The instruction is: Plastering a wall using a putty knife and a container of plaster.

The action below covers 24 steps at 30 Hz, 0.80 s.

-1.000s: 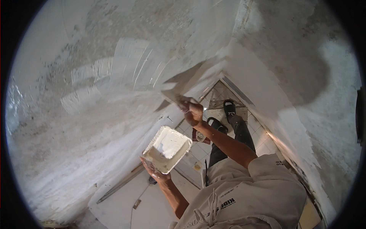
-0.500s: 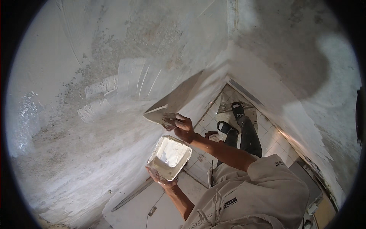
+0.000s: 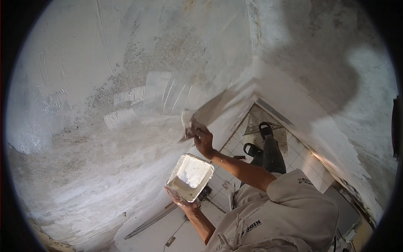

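White rectangular tub (image 3: 179, 187), tilted, mouth toward the camera, with white paste (image 3: 199, 168) inside; grasped from beneath in the left hand (image 3: 181, 202), fingers along the near outer side. Just above this grip and slightly to its right, right hand (image 3: 203, 140), clenched round a flat-bladed tool (image 3: 185, 121); blade motion-blurred, close to the wall, contact impossible to tell.

Left of both grips, left wall (image 3: 75, 168): mottled grey and white, pitted and speckled in a broad band, smoother and paler toward the upper left. Above and left of the right grip, raised white patches (image 3: 129, 96), one with curved ridges. Right of the same grip, narrow dark shadow (image 3: 216, 103) on the wall. Farther right, beyond the corner, right wall (image 3: 331, 75): grey above, white below, ragged at the edge of the white. Below and right of the right grip, pale tiled floor (image 3: 299, 157) with black sandals (image 3: 265, 129). Below the left grip, flat pale panel (image 3: 168, 229).

Counts: tub, one; tool, one; hands, two, both occupied; raised patches, three; walls, two, joined at one corner; sandals, two, both worn; panel, one.
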Motion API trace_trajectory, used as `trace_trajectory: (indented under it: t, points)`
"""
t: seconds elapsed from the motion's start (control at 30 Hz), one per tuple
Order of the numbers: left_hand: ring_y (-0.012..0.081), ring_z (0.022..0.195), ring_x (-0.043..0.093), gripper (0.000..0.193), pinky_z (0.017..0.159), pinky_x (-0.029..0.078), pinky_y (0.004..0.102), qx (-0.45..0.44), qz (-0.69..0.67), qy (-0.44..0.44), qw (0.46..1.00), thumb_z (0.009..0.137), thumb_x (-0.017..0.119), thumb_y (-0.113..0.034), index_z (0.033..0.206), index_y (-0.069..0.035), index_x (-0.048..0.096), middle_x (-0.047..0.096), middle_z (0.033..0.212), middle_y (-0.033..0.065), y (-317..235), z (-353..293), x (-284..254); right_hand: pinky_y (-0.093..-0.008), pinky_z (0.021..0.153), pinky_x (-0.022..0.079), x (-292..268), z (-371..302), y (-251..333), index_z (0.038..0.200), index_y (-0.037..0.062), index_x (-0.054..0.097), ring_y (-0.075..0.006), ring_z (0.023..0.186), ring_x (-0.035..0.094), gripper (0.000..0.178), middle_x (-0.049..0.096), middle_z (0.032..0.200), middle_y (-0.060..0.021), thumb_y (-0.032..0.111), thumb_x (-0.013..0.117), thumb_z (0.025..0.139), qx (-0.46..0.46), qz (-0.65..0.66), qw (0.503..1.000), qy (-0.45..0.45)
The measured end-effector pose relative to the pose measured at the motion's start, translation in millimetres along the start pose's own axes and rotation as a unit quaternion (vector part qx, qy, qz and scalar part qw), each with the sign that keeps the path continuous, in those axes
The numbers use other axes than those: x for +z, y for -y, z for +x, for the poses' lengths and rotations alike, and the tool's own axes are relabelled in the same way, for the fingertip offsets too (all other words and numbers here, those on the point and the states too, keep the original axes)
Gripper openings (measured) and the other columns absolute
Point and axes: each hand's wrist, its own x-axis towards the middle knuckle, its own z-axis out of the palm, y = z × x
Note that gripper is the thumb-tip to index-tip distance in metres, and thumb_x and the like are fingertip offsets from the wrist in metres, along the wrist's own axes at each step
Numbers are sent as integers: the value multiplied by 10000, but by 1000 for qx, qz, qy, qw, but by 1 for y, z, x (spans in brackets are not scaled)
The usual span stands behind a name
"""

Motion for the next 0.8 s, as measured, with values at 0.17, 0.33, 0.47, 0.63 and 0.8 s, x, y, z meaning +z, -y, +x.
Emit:
trace_trajectory:
  t: [0.17, 0.33, 0.47, 0.63, 0.8]
  points:
    - [299, 1216, 462, 617, 1014, 432, 476, 32, -14, 36, 999, 944, 440, -514, 1360, -62, 381, 453, 1325, 114, -2, 1, 4, -335, 779, 533, -36, -18, -11, 1075, 26, 658, -277, 1001, 628, 468, 601, 1151, -157, -210, 484, 710, -48, 154, 986, 52]
    - [291, 1197, 478, 587, 997, 447, 459, 126, 7, 114, 985, 946, 451, -498, 1339, -66, 404, 465, 1309, 118, 0, -4, 2, -324, 805, 496, -69, 53, 1, 1077, -26, 644, -259, 917, 624, 291, 623, 1062, -168, -99, 554, 810, -59, 6, 978, -202]
    - [285, 1192, 484, 591, 1001, 439, 465, 121, 108, 63, 985, 935, 444, -532, 1315, -80, 427, 468, 1309, 104, -2, 0, 13, -321, 766, 513, -34, 55, -13, 1109, -24, 637, -242, 933, 631, 299, 606, 1112, -157, -95, 564, 828, -65, -18, 985, -156]
    - [282, 1199, 481, 574, 1007, 438, 468, 45, 47, 22, 998, 937, 433, -535, 1314, -102, 437, 473, 1306, 100, -7, -6, 12, -326, 789, 539, 1, -3, -14, 1134, 3, 636, -271, 999, 624, 375, 570, 1185, -168, -121, 566, 787, -1, -1, 998, -56]
    - [278, 1211, 471, 563, 1027, 417, 473, 129, 109, 131, 977, 941, 430, -531, 1314, -109, 443, 479, 1301, 92, -4, 3, -1, -356, 849, 524, -39, -33, 5, 1041, 7, 660, -291, 1075, 608, 434, 607, 1125, -161, -214, 452, 731, 27, 274, 961, 42]
